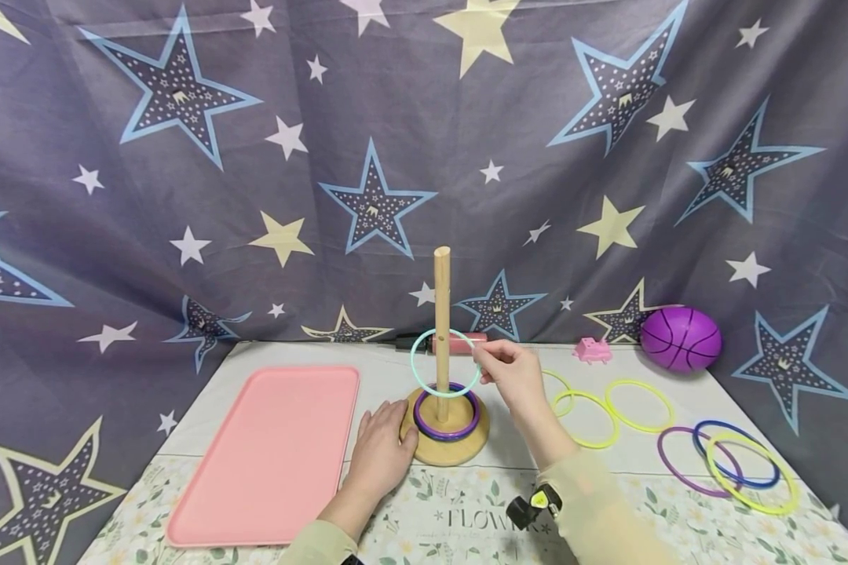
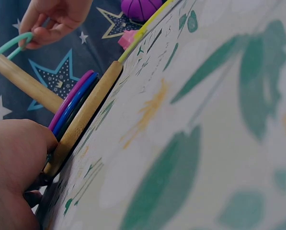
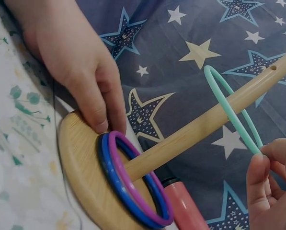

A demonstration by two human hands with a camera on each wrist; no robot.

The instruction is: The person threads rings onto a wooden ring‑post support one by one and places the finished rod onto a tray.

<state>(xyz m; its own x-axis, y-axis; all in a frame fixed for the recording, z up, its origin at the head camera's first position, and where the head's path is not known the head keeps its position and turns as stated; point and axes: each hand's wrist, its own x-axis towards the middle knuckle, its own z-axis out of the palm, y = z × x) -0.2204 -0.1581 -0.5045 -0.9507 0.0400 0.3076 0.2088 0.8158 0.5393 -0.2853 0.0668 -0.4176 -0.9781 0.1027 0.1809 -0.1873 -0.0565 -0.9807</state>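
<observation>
In my right hand, thumb and fingers pinch a mint-green ring. The ring encircles the wooden post partway up, tilted in the right wrist view. Lower down, a purple ring lies over a blue ring around the post's foot, with a darker ring edge under them. They sit on the round wooden base. My left hand rests at the base's left edge, fingers extended, the thumb on the wood close to the stacked rings.
A pink tray lies on the left. Yellow rings, a purple ring and a blue ring lie at right. Behind are a purple ball, a small pink toy and a red-and-black cylinder before the star-patterned curtain.
</observation>
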